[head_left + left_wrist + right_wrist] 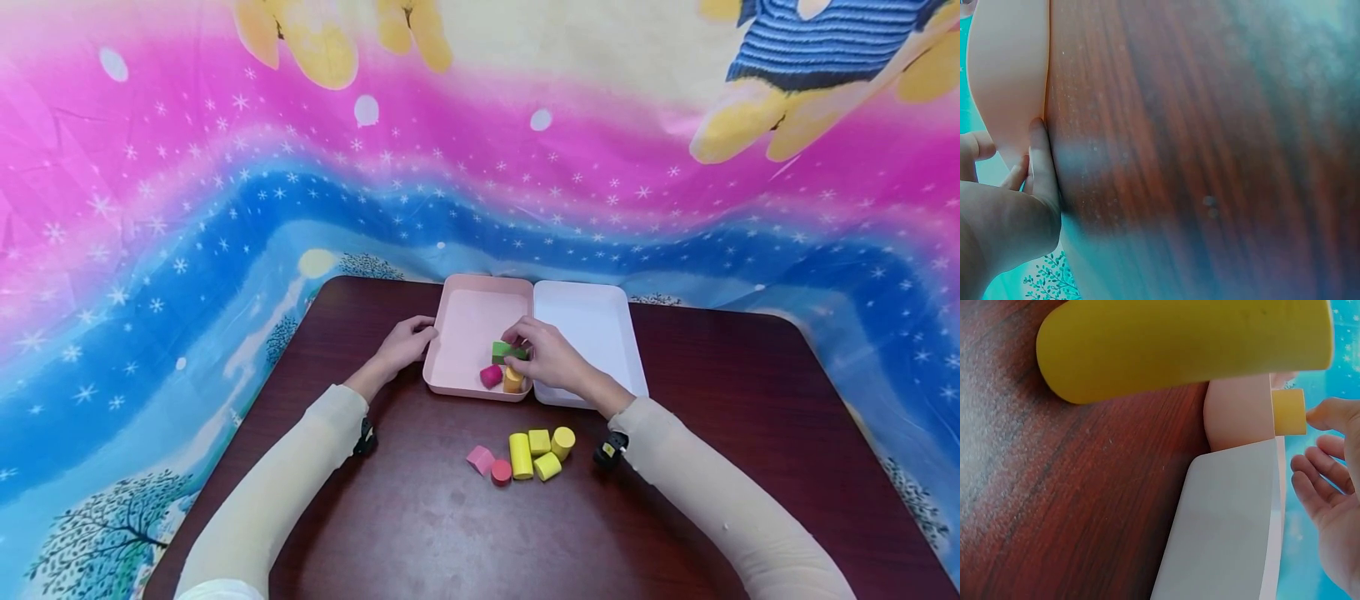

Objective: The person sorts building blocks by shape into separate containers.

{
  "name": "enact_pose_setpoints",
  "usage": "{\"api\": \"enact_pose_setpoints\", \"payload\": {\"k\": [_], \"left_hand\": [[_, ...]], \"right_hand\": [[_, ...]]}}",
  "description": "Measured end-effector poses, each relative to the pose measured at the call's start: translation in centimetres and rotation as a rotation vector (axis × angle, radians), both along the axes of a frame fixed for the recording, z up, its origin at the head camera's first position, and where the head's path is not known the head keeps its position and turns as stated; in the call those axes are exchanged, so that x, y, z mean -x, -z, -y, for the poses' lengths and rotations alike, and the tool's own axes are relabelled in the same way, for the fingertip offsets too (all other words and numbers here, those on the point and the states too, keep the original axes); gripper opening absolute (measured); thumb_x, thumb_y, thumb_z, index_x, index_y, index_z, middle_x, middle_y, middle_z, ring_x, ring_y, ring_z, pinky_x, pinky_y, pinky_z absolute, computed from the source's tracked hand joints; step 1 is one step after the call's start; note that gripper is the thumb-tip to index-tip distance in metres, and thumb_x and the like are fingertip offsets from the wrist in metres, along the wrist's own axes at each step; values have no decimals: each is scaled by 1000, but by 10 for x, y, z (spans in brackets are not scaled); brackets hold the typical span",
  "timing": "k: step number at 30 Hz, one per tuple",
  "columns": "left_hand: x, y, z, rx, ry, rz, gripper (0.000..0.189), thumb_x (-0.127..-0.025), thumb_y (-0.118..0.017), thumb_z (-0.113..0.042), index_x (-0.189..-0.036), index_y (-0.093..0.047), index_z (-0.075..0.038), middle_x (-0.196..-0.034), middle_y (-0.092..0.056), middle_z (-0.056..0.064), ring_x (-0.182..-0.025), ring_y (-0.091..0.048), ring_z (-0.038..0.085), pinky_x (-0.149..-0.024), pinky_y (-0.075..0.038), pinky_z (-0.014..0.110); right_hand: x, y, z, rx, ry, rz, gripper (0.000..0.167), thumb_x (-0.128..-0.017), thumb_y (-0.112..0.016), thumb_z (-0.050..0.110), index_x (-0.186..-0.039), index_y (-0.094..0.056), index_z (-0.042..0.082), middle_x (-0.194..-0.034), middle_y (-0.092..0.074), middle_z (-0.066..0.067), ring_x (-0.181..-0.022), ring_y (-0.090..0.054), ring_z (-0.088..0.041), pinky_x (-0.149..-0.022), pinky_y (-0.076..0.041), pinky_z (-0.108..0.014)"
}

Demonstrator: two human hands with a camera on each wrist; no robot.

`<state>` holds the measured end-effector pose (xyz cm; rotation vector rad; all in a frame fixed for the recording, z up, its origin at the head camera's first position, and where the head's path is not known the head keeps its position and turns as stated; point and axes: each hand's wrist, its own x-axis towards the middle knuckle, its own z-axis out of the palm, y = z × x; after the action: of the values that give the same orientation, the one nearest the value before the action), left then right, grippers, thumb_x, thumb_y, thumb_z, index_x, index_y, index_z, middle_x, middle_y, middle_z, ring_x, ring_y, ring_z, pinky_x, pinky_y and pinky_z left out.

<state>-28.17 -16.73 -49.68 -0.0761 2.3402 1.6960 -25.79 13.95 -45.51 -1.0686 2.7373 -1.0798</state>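
At the left side of the pink tray (476,308), my left hand (405,342) touches the outer wall. In the left wrist view, that hand's digits (1040,156) rest against the tray wall (1013,69), low by the table. My right hand (551,354) is over the near right part of the pink tray, its thumb and fingers apart. Under them lies a green block (508,352), partly covered. An orange-yellow cylinder (1289,412) stands by the right thumb (1329,414), and a magenta block (491,376) lies beside it. The right fingers curve loosely with nothing visible between them.
A white tray (585,325) adjoins the pink one on the right. In front, on the dark wooden table (405,533), are several yellow blocks (521,456), a pink block (480,459) and a red cylinder (501,472). A printed cloth (480,192) hangs behind the table.
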Motion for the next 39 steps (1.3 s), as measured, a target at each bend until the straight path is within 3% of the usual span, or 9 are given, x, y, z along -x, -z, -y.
{"api": "enact_pose_setpoints", "payload": {"k": [14,27,39], "left_hand": [[0,0,0,21,-7,0,50,-110,-54,-28,-155,-51,-8,-147,-57,18,-127,-63,30,-98,-60,43],[-2,-2,0,21,-6,-3,49,-110,-54,-26,-155,-51,-7,-148,-57,19,-127,-64,30,-99,-59,43],[4,-2,4,-44,5,65,51,-110,-55,-24,-158,-47,-7,-150,-55,17,-129,-61,31,-103,-57,47]], "right_hand": [[-6,-7,-1,12,-17,28,29,-94,-81,11,-120,-71,0,-112,-65,-13,-100,-70,-31,-84,-63,-48],[-20,-14,-1,0,-100,-46,29,-95,-79,12,-120,-71,0,-115,-66,-17,-98,-69,-34,-85,-61,-50],[-32,-20,-2,17,-100,-73,24,-95,-79,14,-118,-72,9,-111,-65,-1,-93,-69,-32,-82,-62,-50]]}}
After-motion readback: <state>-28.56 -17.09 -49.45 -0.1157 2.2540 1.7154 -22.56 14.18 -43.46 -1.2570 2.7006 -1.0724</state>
